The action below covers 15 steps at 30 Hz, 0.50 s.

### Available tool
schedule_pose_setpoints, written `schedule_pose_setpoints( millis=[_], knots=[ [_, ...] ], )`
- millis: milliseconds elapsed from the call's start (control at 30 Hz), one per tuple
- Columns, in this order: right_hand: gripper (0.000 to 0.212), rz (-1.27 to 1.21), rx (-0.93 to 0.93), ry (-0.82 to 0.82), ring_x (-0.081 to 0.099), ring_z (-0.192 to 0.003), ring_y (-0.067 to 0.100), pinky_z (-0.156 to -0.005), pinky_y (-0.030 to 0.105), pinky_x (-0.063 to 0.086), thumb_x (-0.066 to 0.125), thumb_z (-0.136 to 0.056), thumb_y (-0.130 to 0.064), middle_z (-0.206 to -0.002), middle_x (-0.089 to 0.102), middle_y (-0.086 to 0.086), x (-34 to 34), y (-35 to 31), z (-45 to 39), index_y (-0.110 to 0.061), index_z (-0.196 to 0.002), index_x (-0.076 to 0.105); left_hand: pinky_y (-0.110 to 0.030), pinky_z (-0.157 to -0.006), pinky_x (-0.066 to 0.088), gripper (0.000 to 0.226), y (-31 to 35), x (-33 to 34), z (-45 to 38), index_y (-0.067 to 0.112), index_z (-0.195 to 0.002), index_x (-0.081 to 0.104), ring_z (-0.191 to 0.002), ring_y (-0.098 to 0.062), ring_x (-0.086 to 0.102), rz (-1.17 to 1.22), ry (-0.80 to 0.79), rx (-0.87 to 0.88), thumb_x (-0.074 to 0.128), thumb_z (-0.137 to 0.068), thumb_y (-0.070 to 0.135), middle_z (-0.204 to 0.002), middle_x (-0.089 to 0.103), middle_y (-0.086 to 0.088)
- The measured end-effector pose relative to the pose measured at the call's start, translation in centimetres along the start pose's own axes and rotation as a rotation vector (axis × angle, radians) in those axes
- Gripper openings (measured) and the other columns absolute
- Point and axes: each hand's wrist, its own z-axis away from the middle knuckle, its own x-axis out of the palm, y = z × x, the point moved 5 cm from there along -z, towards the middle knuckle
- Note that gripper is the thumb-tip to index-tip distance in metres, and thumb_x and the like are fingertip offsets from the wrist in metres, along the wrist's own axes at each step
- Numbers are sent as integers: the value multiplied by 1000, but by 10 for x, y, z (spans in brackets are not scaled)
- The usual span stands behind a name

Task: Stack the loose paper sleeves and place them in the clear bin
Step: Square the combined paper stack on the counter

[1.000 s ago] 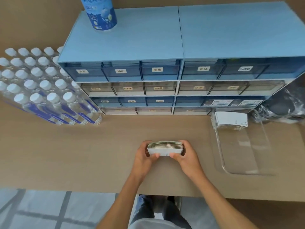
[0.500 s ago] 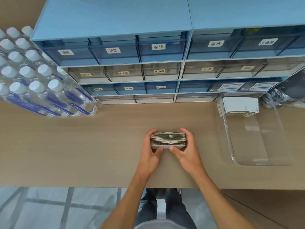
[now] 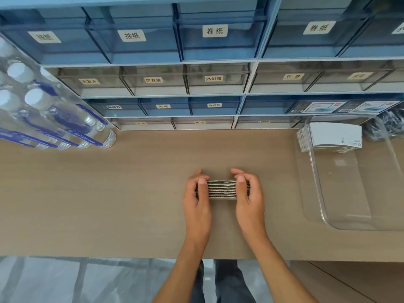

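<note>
A stack of flat paper sleeves [image 3: 222,189] stands on edge on the wooden table, its layered edges facing up. My left hand [image 3: 197,200] grips its left end and my right hand [image 3: 249,197] grips its right end, thumbs on the near side and fingers curled over the top. To the right sits the clear bin [image 3: 349,224], a transparent plastic tray. Another stack of white sleeves [image 3: 334,136] lies inside the bin at its far end. The near half of the bin holds nothing.
Blue drawer units [image 3: 214,62] with labelled clear drawers line the back of the table [image 3: 109,193]. A shrink-wrapped pack of water bottles [image 3: 43,114] lies at the far left. Dark crumpled plastic [image 3: 387,125] sits behind the bin. The table's front edge runs just below my wrists.
The camera has come closer and tipped further down. Both hands have kept hold of the sleeve stack at the table's centre, pressing its ends together; thumbs now sit on the near side.
</note>
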Motion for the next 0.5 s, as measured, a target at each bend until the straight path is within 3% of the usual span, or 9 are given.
schedule_pose_setpoints(
  millis=[133,233,333,500],
  knots=[
    [20,43,-34,30,49,-117,-15,-94,3,33,45,-101,-10,-137,52,-12,1,2,-2,-4,-92,63,-21,-100,45,20,0,1,-3,4,-104,66,-119,-10,61,28,19,24,46,-103,7,-109,69,3],
    [22,-14,3,35,59,-113,-4,-95,18,44,44,-102,-12,-122,64,-14,2,6,-3,-7,-102,65,-18,-89,47,21,-1,0,-5,7,-112,64,-104,-10,65,-7,-14,25,44,-104,7,-104,70,2],
    [23,-23,-25,69,65,-103,8,-92,31,51,44,-102,-16,-106,71,-10,1,2,-3,-12,-103,66,-20,-96,44,25,-3,0,-8,8,-106,67,-114,-10,62,-37,-50,72,43,-104,8,-111,68,1],
    [24,24,-76,74,61,-111,6,-95,24,47,43,-99,-11,-117,68,-4,3,0,-5,-13,-107,66,-25,-106,44,25,-7,-1,-10,9,-98,71,-128,-12,57,-35,-104,127,46,-102,11,-114,68,3]
  ],
)
